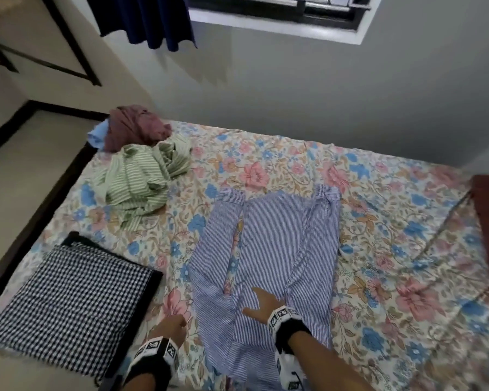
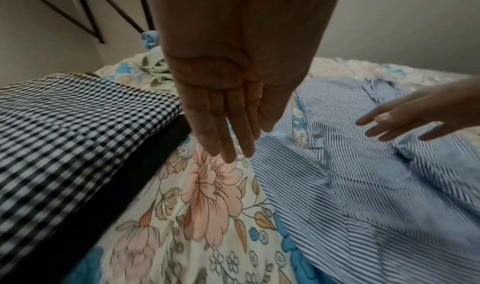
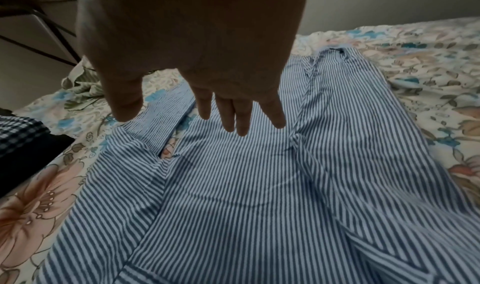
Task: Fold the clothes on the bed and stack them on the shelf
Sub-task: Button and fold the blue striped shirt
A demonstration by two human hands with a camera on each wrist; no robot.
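Both hands near edge, empty. Right hand [image 1: 266, 304] spread flat over the blue striped shirt [image 1: 274, 238], fingers straight; contact unclear. Left hand [image 1: 171, 325] straight-fingered, just left of shirt, above the floral sheet [image 1: 393, 221]. Shirt lies mid-bed, sleeves laid alongside. Gingham folded piece [image 1: 68, 300] near left; green striped garment [image 1: 144, 179] and maroon garment [image 1: 136, 128] bunched far left. Risk: loose left sleeve may slip out, skewing the fold.

Shirt [image 1: 268, 249] mid-bed [image 1: 378, 221], pillow [image 1: 68, 306] left (clothes pile [image 1: 141, 176] behind it)
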